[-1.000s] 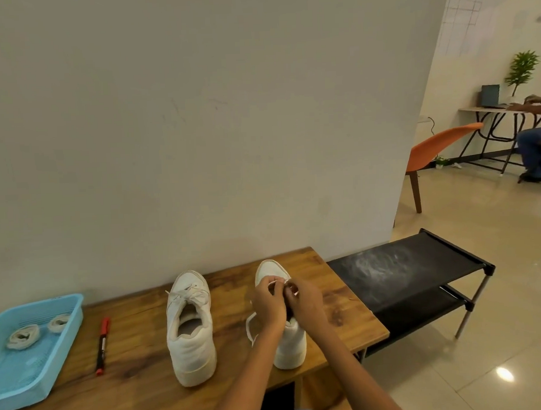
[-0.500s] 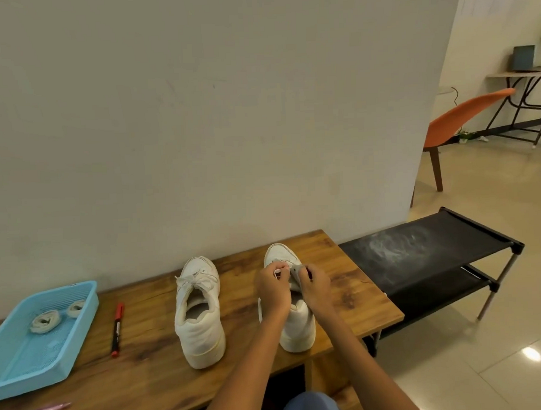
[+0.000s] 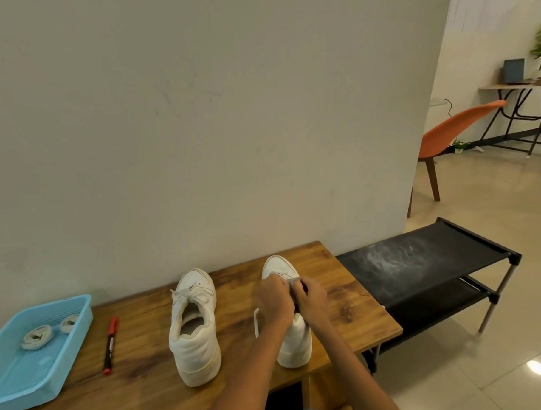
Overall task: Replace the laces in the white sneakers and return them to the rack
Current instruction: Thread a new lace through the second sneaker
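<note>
Two white sneakers stand side by side on the wooden table (image 3: 344, 297), toes toward the wall. Both hands are over the lacing of the right sneaker (image 3: 292, 337). The left hand (image 3: 275, 300) has its fingers curled in tightly, and the right hand (image 3: 312, 297) is curled the same way, the two touching each other above the tongue; a bit of white lace (image 3: 292, 279) shows between their fingertips, pinched there. A loop of the same lace hangs down the shoe's left side. The left sneaker (image 3: 194, 329) stands apart from the hands, its lace tied in a bow. Farther left lie a red marker (image 3: 110, 345) and a blue tray (image 3: 10, 389) with two coiled laces (image 3: 36, 336) in it. The black shoe rack (image 3: 420, 260) stands just beside the table's right end.
</note>
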Tool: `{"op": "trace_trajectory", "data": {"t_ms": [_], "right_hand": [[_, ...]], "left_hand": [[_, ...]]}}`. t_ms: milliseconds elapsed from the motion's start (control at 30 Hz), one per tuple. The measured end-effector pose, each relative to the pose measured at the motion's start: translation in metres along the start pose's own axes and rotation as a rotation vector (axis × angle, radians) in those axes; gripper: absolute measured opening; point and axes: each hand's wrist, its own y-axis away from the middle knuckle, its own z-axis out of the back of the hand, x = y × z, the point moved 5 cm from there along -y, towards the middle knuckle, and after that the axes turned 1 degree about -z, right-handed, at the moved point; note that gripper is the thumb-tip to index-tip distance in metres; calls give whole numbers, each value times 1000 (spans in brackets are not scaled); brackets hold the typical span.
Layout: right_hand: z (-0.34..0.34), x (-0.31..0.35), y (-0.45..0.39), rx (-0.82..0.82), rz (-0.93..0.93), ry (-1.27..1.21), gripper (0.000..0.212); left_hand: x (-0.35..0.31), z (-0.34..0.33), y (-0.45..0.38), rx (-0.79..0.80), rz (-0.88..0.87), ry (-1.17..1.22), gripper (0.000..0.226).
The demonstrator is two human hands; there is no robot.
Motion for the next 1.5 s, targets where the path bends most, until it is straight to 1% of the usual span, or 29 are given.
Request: {"op": "trace_trajectory", "data": {"t_ms": [67,133,267,300,367,500,567,633,700,733,767,867,900,933,967,1000,1033,1100,1133,1167,1200,1267,1300,1333,1367,1400,1433,1467,1500], "right_hand": [[1,2,-1,16,4,52,22],[4,7,0,21,-14,27,20],[10,4,6,91,-259,-382,27],[12,4,6,122,-313,-422,25],[13,6,4,197,-375,-408,21],[15,14,-1,302,-411,-324,16],[17,13,-3,289,-417,-347,16],[16,9,-6,246,-404,-293,18],[14,9,-10,171,-362,-196,20],[15,12,-12,119,-354,-224,21],[18,15,-15,59,-374,-360,21],[49,38,-27,-99,-352,-1061,23],[62,46,-31,-113,-311,-1199,24],[72,52,-33,-96,-264,-1257,24],[80,59,-34,-59,-219,-1222,24],[85,64,-35,-24,-180,-1077,23],[86,67,-35,-1,-137,-830,20],[80,68,-36,37,-3,-173,13],[69,63,-36,96,66,139,21],[53,53,-34,214,75,387,26],[39,40,-30,327,42,541,32],[26,24,-28,411,-3,643,45],[27,24,-29,396,1,590,46],[33,29,-31,340,-6,453,44],[44,35,-32,230,-40,212,38],[61,41,-34,46,-97,-109,32],[82,43,-33,-197,-167,-418,28],[104,42,-30,-455,-199,-649,28],[122,40,-27,-664,-185,-753,29]], "left_hand": [[-4,3,2,2,-21,-46,22],[-7,5,5,-6,-55,-48,24],[-4,2,5,-35,-100,6,23],[-4,1,5,-38,-105,7,23],[-2,0,5,-50,-96,2,22],[4,-1,3,-78,-41,-61,21],[3,-1,3,-74,-38,-61,21],[3,0,4,-70,-28,-39,22],[3,2,4,-88,-7,-23,24],[4,3,4,-95,6,-13,24],[6,3,5,-99,16,-2,25],[9,4,6,-93,34,13,30],[9,4,6,-90,47,10,31],[10,5,6,-87,64,13,33],[10,6,6,-86,78,22,33],[11,6,6,-80,92,29,34],[12,6,5,-68,106,29,34],[14,4,5,-52,128,32,33],[15,4,5,-54,133,41,33],[15,4,4,-59,138,52,32],[15,4,4,-64,142,56,31],[15,4,4,-67,151,62,32],[15,5,5,-67,157,67,32],[16,5,5,-66,166,73,32],[17,5,5,-59,176,75,32],[18,5,5,-54,186,78,32],[20,4,4,-48,200,80,31],[21,3,4,-41,218,81,31],[22,3,3,-35,234,81,31]]}}
